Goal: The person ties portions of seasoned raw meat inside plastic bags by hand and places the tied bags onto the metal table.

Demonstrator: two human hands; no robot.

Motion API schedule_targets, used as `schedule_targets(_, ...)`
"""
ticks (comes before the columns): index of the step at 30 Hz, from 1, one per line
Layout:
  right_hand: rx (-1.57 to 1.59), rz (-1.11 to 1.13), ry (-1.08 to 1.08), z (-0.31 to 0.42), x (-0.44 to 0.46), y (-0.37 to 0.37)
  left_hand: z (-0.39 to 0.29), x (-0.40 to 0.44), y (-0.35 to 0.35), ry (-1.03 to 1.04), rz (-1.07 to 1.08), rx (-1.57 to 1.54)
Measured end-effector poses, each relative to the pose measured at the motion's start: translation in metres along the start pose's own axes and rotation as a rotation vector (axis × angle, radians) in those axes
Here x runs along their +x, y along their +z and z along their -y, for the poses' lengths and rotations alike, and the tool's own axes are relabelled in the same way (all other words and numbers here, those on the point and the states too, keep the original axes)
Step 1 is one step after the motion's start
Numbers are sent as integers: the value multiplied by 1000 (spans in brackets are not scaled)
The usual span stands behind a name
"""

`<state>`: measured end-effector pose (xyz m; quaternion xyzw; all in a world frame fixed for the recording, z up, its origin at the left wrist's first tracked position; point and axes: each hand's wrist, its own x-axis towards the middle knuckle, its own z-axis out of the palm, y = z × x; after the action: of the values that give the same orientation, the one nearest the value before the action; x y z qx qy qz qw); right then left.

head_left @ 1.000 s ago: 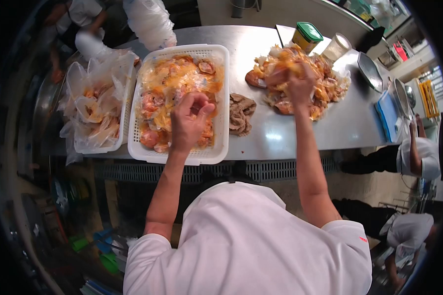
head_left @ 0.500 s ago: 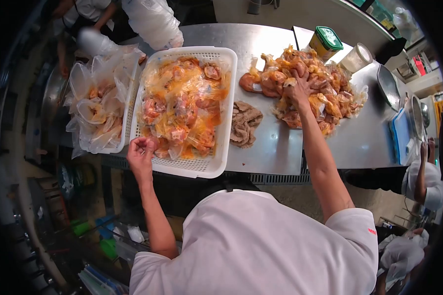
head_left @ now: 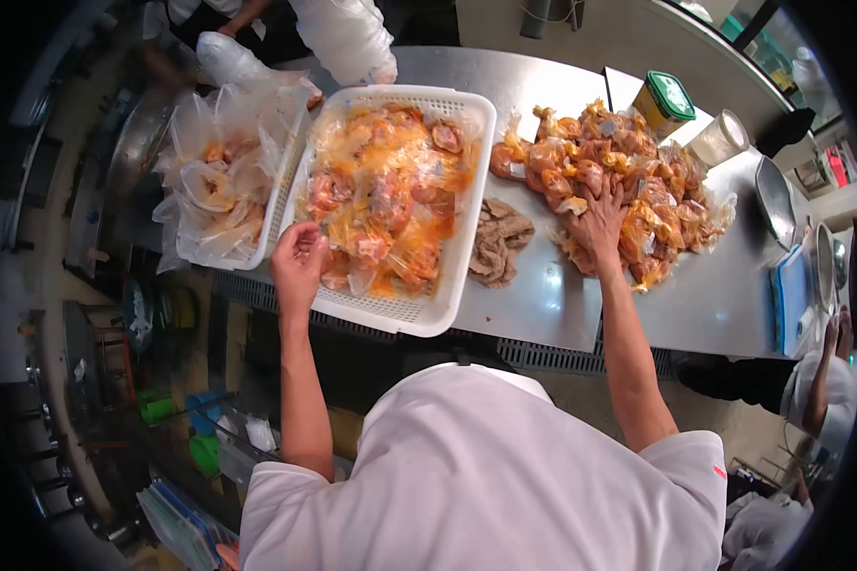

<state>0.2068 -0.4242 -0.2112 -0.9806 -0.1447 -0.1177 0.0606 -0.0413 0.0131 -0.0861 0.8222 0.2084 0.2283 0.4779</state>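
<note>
Right hand (head_left: 598, 224): open, palm down, fingers spread over the near side of the heap of bagged meat (head_left: 659, 181), which lies on the table (head_left: 543, 306). Left hand (head_left: 298, 265): fingers loosely curled beside the near corner of the white basket (head_left: 482, 171); whether it grips anything, or touches the rim, cannot be told. More bagged meat (head_left: 381, 195) fills the basket. A brown cloth (head_left: 498, 243) lies between basket and heap. The bags look thin and slippery; sound handling probably calls for broad, even finger pressure, whole bags supported from beneath, and no pulling at loose film.
</note>
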Motion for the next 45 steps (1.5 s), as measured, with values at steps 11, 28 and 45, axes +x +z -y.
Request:
schedule_targets(11,453,78,8,100,45,-90,40,165,76,245,30,515)
schedule_targets(28,604,38,-594,294,87,-171,-69,139,-42,475,636,330)
schedule_targets(45,995,-543,-31,353,-19,-163,-122,129,21,617,357,-330)
